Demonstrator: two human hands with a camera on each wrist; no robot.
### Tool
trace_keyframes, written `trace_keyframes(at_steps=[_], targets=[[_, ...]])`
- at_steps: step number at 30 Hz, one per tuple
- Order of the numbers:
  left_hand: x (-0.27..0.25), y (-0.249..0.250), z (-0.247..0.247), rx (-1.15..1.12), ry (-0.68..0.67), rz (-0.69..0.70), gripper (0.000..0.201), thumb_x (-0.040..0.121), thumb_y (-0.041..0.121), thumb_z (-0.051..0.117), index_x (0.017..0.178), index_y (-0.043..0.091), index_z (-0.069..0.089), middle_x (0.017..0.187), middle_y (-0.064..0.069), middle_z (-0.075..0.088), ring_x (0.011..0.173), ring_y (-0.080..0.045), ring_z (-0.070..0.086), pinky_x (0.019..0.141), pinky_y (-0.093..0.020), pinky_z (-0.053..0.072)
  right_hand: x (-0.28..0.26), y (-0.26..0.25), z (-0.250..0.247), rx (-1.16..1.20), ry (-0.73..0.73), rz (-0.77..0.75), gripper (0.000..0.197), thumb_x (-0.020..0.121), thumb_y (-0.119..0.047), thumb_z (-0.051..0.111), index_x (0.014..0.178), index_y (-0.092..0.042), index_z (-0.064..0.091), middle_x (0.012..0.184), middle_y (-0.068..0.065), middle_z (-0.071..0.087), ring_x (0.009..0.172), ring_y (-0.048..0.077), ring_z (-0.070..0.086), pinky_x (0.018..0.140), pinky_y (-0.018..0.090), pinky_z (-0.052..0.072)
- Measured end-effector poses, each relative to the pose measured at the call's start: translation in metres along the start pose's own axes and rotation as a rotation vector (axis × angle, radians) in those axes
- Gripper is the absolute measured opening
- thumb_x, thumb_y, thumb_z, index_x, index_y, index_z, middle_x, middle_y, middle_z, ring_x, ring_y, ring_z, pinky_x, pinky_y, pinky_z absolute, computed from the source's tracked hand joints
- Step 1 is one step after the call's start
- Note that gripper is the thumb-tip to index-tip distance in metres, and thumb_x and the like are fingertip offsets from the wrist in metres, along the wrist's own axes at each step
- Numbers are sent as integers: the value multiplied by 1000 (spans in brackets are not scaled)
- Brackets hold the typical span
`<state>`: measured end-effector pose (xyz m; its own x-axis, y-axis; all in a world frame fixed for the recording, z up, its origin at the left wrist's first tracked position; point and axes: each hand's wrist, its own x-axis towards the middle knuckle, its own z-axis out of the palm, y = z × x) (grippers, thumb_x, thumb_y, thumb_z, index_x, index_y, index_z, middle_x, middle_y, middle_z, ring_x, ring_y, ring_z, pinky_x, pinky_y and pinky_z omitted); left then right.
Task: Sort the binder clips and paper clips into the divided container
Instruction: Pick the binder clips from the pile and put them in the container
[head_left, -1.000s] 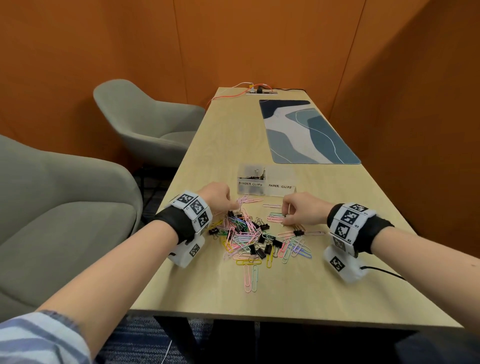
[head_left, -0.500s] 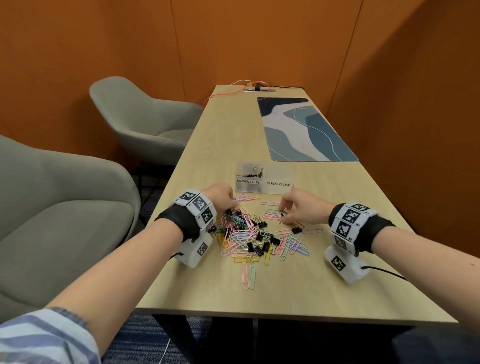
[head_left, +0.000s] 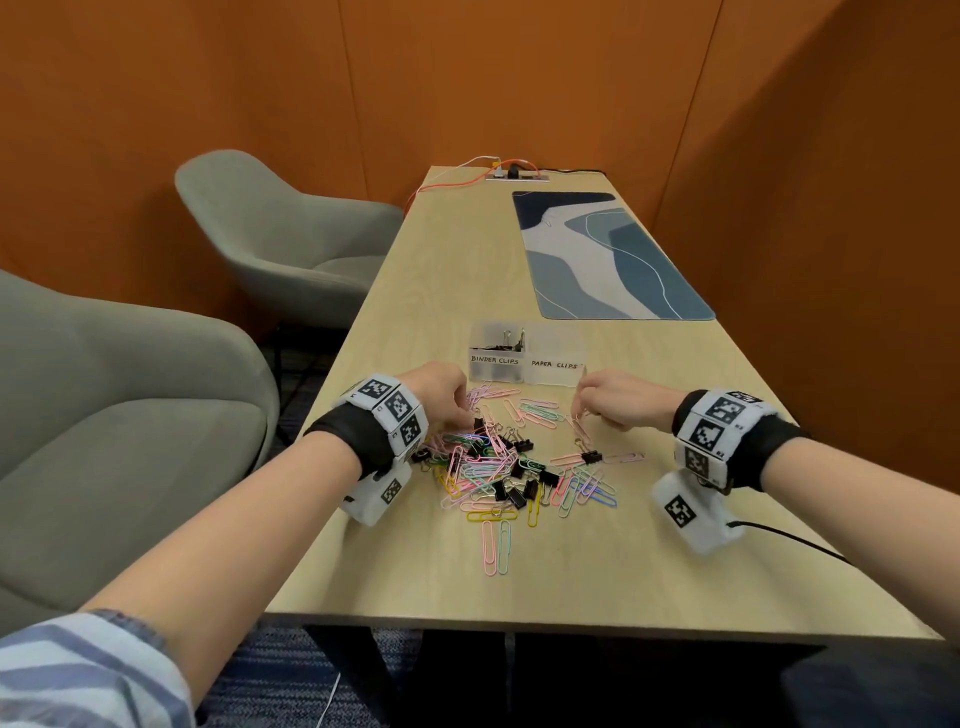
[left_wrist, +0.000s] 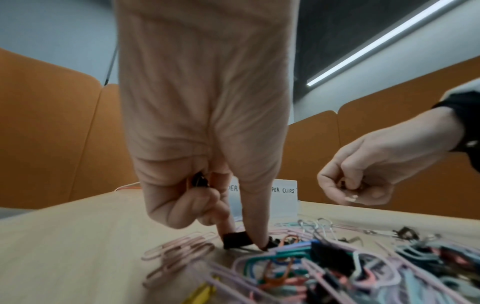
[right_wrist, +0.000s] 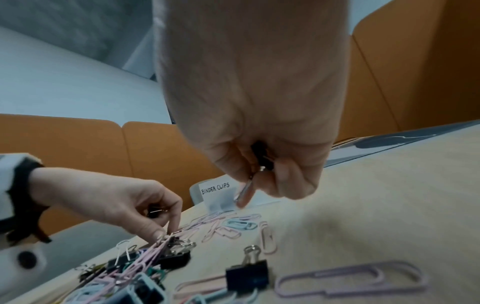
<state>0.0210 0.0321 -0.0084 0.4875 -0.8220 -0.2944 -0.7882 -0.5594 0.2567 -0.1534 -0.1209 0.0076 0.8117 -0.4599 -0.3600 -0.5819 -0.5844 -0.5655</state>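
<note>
Light wood tabletop (head_left: 519, 270) in a booth with orange walls (head_left: 208, 104); two grey armchairs (head_left: 280, 228) off the left edge. Blue-and-white patterned mat (head_left: 613, 260) on the far right half; power strip with orange cable (head_left: 517, 176) at the far end.

Divided container (head_left: 527, 358), clear, at mid-table, labelled BINDER CLIPS left and PAPER CLIPS right. Some binder clips in the left compartment; contents of the right one not discernible.

Mixed heap of coloured paper clips (head_left: 488, 467) and black binder clips (head_left: 592, 457) spread just in front of the container, between the two wrists.

Left hand (head_left: 441, 395) at the heap's left edge: thumb and forefinger tips pinching a black binder clip (left_wrist: 235, 239) down at the tabletop; remaining fingers curled, another dark clip tucked against the palm (left_wrist: 200, 182).

Right hand (head_left: 618, 397) raised just above the tabletop, near the container's right compartment: fingers curled closed round dark binder clips (right_wrist: 262, 156), a silver wire handle sticking out between fingertips.

Hands well apart.
</note>
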Motion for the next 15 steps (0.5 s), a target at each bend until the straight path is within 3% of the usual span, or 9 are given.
trace_keyframes(at_steps=[3,8,11,13,15], targets=[[0,2,-6,29,-1,18,38,89,39,60,106,5,65,101,-4,65,92,-21,59,76,-27,44,-3,7,-2,58,-49,69,28,81,3,35,65,-7,55,66,10,46,47,17,30,40,19,22],[2,6,-21,-21,48,27,41,89,40,61,103,2,66,91,-4,61,84,-18,55,72,-27,41,-15,1,-2,-90,-104,98,33,84,-2,35,60,-9,57,56,6,38,48,20,31,41,22,22],[5,11,-28,-75,71,19,38,88,40,62,101,4,65,89,-4,60,81,-18,54,66,-25,42,-18,1,0,-249,-83,79,38,90,-14,36,62,-11,61,70,11,53,65,27,44,46,24,31],[10,15,-32,-135,93,14,31,88,37,62,93,6,65,85,-5,61,73,-17,53,60,-24,42,-17,4,2,-327,-76,69,40,93,-27,39,73,-4,65,81,16,61,73,26,50,56,27,38],[15,20,-37,-199,148,11,23,88,31,62,88,8,63,84,-7,61,73,-18,53,66,-27,44,-17,6,4,-406,-86,83,50,91,-48,45,80,-2,63,79,12,63,74,24,53,63,29,40]])
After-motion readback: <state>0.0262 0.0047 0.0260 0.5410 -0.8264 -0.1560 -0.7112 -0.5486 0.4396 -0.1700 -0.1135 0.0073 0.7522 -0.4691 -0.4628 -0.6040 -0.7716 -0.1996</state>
